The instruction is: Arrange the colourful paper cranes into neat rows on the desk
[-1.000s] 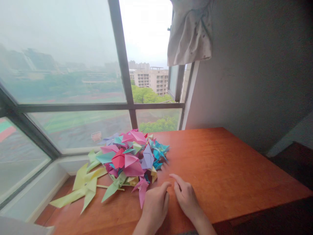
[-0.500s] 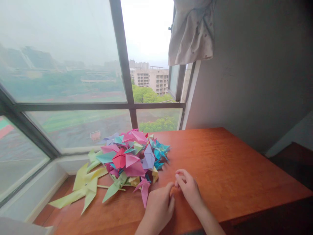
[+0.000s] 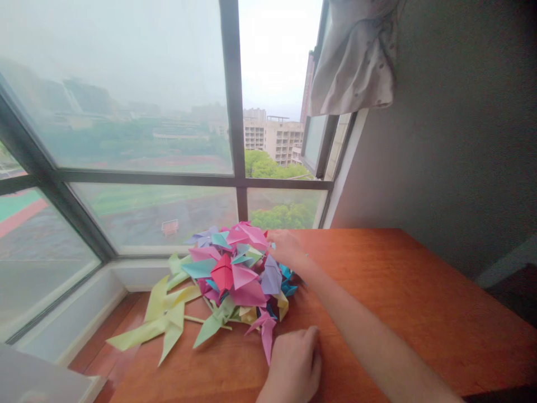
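Observation:
A heap of folded-paper pinwheels (image 3: 245, 280) in pink, red, lilac, teal and green lies on the wooden table. My right hand (image 3: 289, 249) reaches over to the far right side of the heap. Its bent fingers are at the edge of the pink and red paper, and the fingertips are partly hidden, so a grip cannot be made out. In front of the heap my left hand (image 3: 296, 358) rests on the table with fingers curled in, beside a drooping pink paper blade (image 3: 267, 330). A yellow pinwheel (image 3: 168, 313) on a pale stick lies at the left.
The brown table (image 3: 403, 313) stretches to the right toward a grey wall (image 3: 444, 140). Behind the heap stand framed window panes (image 3: 146, 212), one sash swung outward. A knotted curtain (image 3: 356, 61) hangs above. A white ledge (image 3: 84, 330) borders the left side.
My right hand has left my left hand and stretched forward to the heap's far right side. My left hand stays near the front, curled. The whole view has shifted slightly.

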### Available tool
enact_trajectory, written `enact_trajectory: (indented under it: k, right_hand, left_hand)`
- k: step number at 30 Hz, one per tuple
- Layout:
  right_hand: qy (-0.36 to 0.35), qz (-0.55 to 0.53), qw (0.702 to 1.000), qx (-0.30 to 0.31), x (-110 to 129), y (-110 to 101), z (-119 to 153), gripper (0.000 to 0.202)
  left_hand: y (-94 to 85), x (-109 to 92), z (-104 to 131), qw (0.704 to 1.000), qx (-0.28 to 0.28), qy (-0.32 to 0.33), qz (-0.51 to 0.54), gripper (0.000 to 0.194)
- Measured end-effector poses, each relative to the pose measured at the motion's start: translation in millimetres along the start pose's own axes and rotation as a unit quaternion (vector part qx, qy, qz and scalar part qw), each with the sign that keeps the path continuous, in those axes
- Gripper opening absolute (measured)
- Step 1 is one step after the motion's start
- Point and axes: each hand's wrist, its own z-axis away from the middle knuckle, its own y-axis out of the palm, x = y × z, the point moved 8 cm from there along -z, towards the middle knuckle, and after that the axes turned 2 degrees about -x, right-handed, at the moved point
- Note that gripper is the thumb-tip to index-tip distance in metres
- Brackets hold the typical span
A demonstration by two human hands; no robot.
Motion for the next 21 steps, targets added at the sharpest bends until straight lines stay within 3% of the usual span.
enact_trajectory:
  k: [4,11,17,21]
  right_hand:
    - [-0.012,0.023,0.999,0.020,4.1,19.4,-25.1,0.028]
    - [-0.038,0.052,0.997,0.035,6.8,32.9,-32.4,0.033]
    - [-0.041,0.044,0.998,0.011,8.2,30.0,-36.5,0.022]
    - [-0.002,0.012,0.998,-0.053,-4.0,13.4,-39.4,0.023]
  left_hand:
    - [2.9,0.8,-0.4,1.000,0.016,-0.007,0.009,0.022]
    - [11.0,3.8,-1.0,0.999,0.032,-0.009,0.012,0.025]
    - [12.0,4.4,-1.2,0.999,0.036,-0.004,0.004,0.025]
    - [8.5,4.2,-1.1,1.000,0.029,-0.001,0.004,0.024]
